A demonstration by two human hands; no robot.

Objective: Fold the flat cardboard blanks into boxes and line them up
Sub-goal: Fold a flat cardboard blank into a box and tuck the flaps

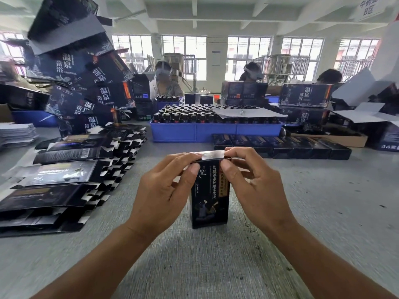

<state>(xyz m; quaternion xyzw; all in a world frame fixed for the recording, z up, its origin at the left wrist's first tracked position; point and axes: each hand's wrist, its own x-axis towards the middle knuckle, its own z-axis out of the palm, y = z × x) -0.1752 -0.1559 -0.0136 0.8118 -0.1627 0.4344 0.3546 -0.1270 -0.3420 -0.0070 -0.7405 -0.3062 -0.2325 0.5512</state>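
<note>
Both hands are closed on the top of one upright dark box (209, 197), which stands on the grey surface (216, 266) directly in front of the person. By the left hand (166, 190) the left end of the silvery top flap (212, 153) is pinched between curled fingers and thumb; by the right hand (257, 186) the right end of the same flap is pinched in like manner. The flap is held bent over the box mouth. On the box front, vertical light-coloured Chinese characters and a small drawn figure can be seen, too fine to be read with certainty.

Beside the left hand, to its outer side, flat blanks (71, 180) are spread in overlapping stacks, their notched tab edges pointing toward the hands; a barcode is visible on one. Bare surface is left between these tabs and the left wrist, and wider bare surface lies beyond the right hand.

Beyond the fingertips a row of finished boxes (282, 145) is lined up side by side. Behind that row a blue tray (216, 130) filled with dark capped bottles is set. Far past the left hand, large dark cartons (86, 83) printed 温泉苗浴 are piled unevenly. Above the right hand, a hanging sign (369, 7) ending in "B区" is seen.
</note>
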